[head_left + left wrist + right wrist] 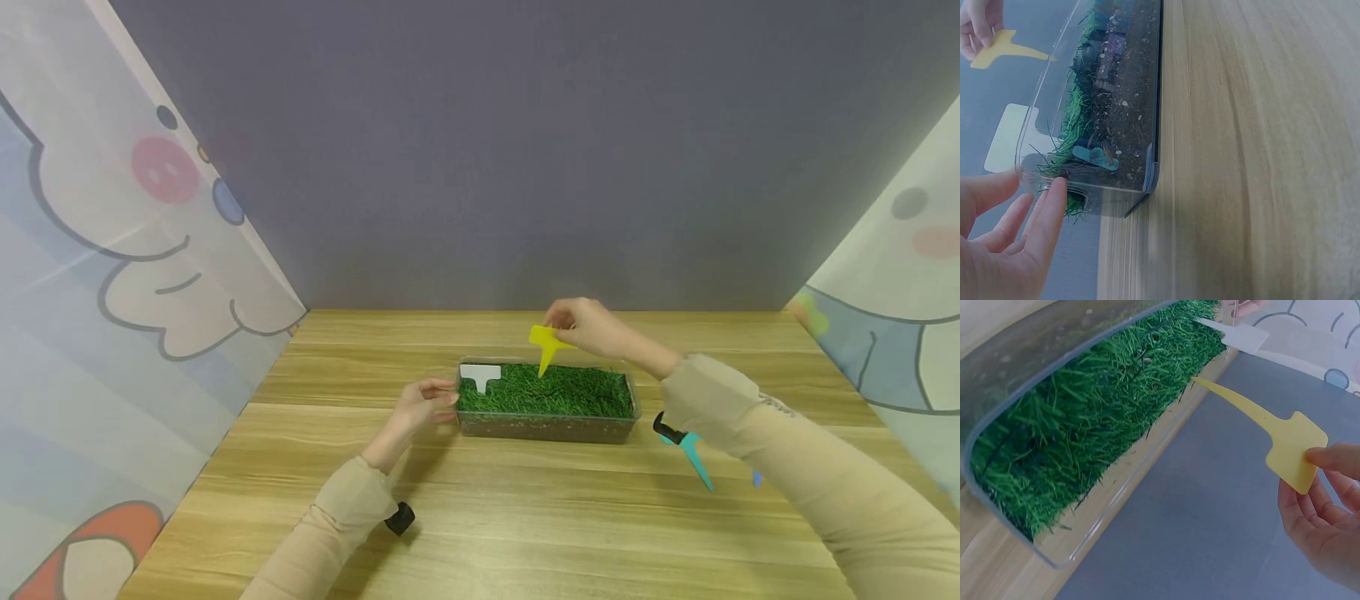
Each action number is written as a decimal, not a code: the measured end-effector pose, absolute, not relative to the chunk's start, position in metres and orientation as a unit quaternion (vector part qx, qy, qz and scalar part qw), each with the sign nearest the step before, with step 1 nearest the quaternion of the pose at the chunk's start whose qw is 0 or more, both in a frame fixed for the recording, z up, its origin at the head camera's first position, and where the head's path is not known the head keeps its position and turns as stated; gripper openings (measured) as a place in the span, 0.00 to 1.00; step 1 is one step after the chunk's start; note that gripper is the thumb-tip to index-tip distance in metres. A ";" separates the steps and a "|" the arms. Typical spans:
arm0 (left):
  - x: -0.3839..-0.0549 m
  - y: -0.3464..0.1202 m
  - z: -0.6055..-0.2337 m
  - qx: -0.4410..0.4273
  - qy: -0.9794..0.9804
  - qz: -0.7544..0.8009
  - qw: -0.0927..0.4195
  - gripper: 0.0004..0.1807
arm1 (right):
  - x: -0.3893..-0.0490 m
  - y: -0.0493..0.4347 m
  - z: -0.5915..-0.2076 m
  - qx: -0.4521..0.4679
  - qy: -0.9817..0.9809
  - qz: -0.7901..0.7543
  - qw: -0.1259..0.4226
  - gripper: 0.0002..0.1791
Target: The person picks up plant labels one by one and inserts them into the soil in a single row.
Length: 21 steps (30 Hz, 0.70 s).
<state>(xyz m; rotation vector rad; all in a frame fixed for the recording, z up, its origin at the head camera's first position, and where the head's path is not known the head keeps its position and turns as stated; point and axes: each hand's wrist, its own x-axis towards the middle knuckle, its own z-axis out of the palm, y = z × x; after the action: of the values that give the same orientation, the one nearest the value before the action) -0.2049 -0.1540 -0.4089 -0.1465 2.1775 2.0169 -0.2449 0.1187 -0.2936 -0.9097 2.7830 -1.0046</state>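
A clear plastic box [547, 428] with dark soil and green grass [585, 392] stands on the table. My right hand [588, 327] pinches a yellow T-shaped plant label [545, 339] by its wide head, between thumb and fingers. The label's pointed end slants down over the middle of the grass; in the right wrist view its tip [1200, 381] appears near the grass, but I cannot tell whether it touches. A white plant label [480, 372] stands in the grass at the left end. My left hand [411, 410] touches that end of the box with extended fingers [1050, 212].
Right of the box, a teal plant label [697, 463] lies on the wooden table [525, 517], partly hidden by a black object at the right wrist. A blue label's tip [757, 478] shows beside the right sleeve. A grey panel [555, 167] rises behind the table, with printed cloths at both sides.
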 end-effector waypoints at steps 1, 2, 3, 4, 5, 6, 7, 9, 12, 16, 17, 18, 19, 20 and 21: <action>-0.205 -0.154 -0.409 -0.048 0.730 0.676 0.084 0.15 | -0.245 0.117 -0.295 -0.293 0.899 -0.325 0.026 0.09; -0.205 -0.154 -0.409 -0.048 0.730 0.676 0.083 0.15 | -0.245 0.116 -0.296 -0.294 0.898 -0.325 0.028 0.09; -0.205 -0.154 -0.410 -0.048 0.731 0.676 0.082 0.15 | -0.246 0.114 -0.297 -0.295 0.898 -0.326 0.029 0.09; -0.205 -0.154 -0.410 -0.048 0.731 0.675 0.082 0.15 | -0.247 0.113 -0.299 -0.296 0.897 -0.327 0.031 0.09; -0.205 -0.154 -0.410 -0.047 0.733 0.674 0.081 0.15 | -0.247 0.112 -0.300 -0.296 0.896 -0.328 0.032 0.08; -0.205 -0.154 -0.410 -0.047 0.734 0.673 0.081 0.15 | -0.247 0.110 -0.301 -0.297 0.896 -0.329 0.033 0.08; -0.205 -0.154 -0.409 -0.048 0.735 0.671 0.080 0.15 | -0.248 0.109 -0.303 -0.299 0.895 -0.329 0.035 0.08; -0.205 -0.154 -0.409 -0.049 0.737 0.669 0.081 0.15 | -0.248 0.106 -0.305 -0.302 0.893 -0.331 0.038 0.08; -0.204 -0.154 -0.409 -0.047 0.740 0.666 0.081 0.15 | -0.249 0.102 -0.308 -0.305 0.893 -0.328 0.041 0.08; -0.204 -0.154 -0.408 -0.046 0.740 0.666 0.082 0.16 | -0.250 0.097 -0.313 -0.311 0.896 -0.315 0.036 0.08; -0.204 -0.154 -0.408 -0.045 0.740 0.666 0.082 0.16 | -0.251 0.096 -0.314 -0.314 0.896 -0.313 0.035 0.09; -0.204 -0.154 -0.407 -0.044 0.740 0.666 0.083 0.16 | -0.251 0.095 -0.315 -0.317 0.896 -0.310 0.033 0.09; -0.204 -0.155 -0.407 -0.044 0.740 0.666 0.083 0.16 | -0.251 0.094 -0.316 -0.321 0.895 -0.308 0.031 0.09; -0.204 -0.155 -0.407 -0.043 0.740 0.666 0.083 0.16 | -0.252 0.093 -0.316 -0.326 0.894 -0.306 0.029 0.09; -0.204 -0.155 -0.407 -0.043 0.741 0.665 0.083 0.16 | -0.252 0.092 -0.316 -0.328 0.894 -0.305 0.029 0.09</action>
<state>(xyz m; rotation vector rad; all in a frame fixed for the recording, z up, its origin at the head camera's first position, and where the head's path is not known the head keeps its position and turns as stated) -0.2035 -0.1551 -0.4068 -0.1276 2.2107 1.9866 -0.2516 0.0923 -0.3164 -1.0123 2.7565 -0.9415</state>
